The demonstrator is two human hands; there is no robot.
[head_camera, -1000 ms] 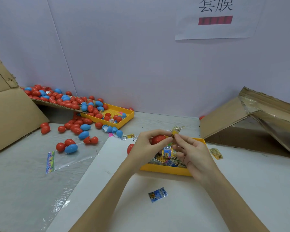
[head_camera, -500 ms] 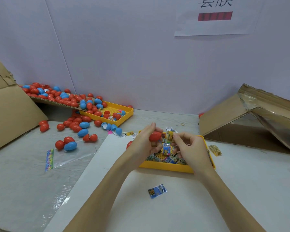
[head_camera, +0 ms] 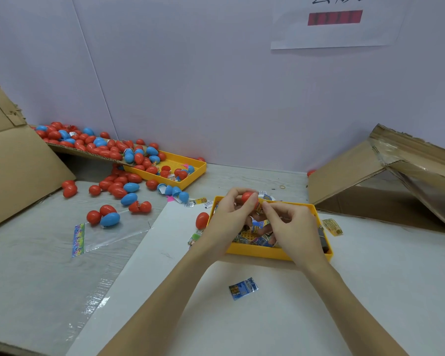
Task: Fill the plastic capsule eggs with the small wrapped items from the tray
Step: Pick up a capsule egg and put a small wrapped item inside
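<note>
Head view: a person's two bare hands meet above the far edge of a yellow tray (head_camera: pixel 254 251) near the middle of the tabletop.
Left hand (head_camera: pixel 226 219): fingers curled round a red capsule egg (head_camera: pixel 247 197), thumb and fingertips pinching it from both sides.
Right hand (head_camera: pixel 292 227): thumb and forefinger pinched together just beside the egg, apparently on a small wrapped item (head_camera: pixel 259 207); most of that item is hidden, so the grip is a judgement.
Egg position: held in the air over the tray's far left corner, not resting on anything.
Egg orientation: only a rounded end shows; which way its long axis runs, I cannot tell.
Tray contents: a loose heap of small blue and yellow wrapped packets (head_camera: pixel 257 233).
Handling, egg: likely light, rigid, smooth plastic that could slip; best held round its widest part, as now.
Handling, packets: likely thin, crinkly and soft; best pinched at an edge and folded to fit.
Nearby: a second red egg (head_camera: pixel 202 220) touches the tray's left wall; one blue packet (head_camera: pixel 243 289) lies alone near the front edge.
Far left corner: many red and blue eggs (head_camera: pixel 118 186) spill from a second yellow tray (head_camera: pixel 190 173) and a cardboard sheet (head_camera: pixel 82 152).
</note>
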